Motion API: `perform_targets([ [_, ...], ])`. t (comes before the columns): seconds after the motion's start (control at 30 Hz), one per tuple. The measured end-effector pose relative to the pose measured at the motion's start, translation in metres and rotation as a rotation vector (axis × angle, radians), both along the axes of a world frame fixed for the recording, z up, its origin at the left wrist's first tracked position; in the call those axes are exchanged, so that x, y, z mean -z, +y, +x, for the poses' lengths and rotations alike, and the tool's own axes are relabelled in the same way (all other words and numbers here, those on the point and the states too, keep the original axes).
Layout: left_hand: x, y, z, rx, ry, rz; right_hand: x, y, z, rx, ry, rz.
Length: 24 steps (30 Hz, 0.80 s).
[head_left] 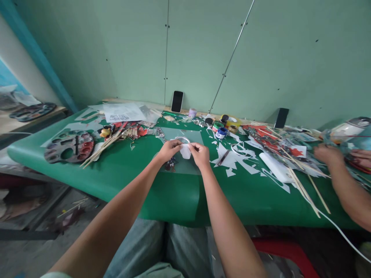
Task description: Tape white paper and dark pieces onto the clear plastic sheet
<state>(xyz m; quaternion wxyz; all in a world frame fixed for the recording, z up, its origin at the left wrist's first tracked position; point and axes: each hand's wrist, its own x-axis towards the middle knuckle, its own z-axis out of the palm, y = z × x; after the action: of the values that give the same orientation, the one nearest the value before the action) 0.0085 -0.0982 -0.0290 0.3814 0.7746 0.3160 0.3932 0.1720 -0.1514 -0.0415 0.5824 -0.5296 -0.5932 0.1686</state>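
Observation:
My left hand (170,150) and my right hand (199,154) meet over the table, both with fingers pinched. Between them they hold a small white paper piece (186,151), which hangs down from the fingertips. Just behind it shows a pale thin ring (182,139); whether the fingers grip it too, I cannot tell. Under the hands lies a translucent sheet (191,168) on the green table cover (174,193). A small dark and reddish item (170,165), partly hidden by my left hand, rests on that sheet.
A paint palette (69,147) and wooden sticks (106,146) lie left. Paint jars (221,133), white paper scraps (228,158) and a white roll (276,168) sit right. A phone (177,101) leans on the wall. Another person's hand (329,154) works at far right.

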Motion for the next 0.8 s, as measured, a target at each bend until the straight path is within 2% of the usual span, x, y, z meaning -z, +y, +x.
perform_targets([
  [0.23, 0.003, 0.001, -0.001, -0.063, -0.05, 0.016, -0.001, -0.002, -0.001, -0.03, 0.032, -0.036],
  [0.33, 0.001, -0.003, -0.001, -0.204, -0.059, 0.134, -0.003, -0.003, -0.002, -0.034, 0.043, -0.038],
  [0.4, -0.002, -0.007, -0.001, -0.254, -0.019, 0.247, -0.003, -0.004, -0.003, -0.023, 0.035, -0.037],
  [0.5, -0.006, -0.012, -0.001, -0.222, 0.068, 0.312, -0.005, -0.005, -0.003, -0.018, 0.013, -0.034],
  [0.8, -0.007, -0.011, -0.001, -0.167, 0.126, 0.254, -0.003, -0.003, -0.001, -0.057, -0.057, -0.012],
])
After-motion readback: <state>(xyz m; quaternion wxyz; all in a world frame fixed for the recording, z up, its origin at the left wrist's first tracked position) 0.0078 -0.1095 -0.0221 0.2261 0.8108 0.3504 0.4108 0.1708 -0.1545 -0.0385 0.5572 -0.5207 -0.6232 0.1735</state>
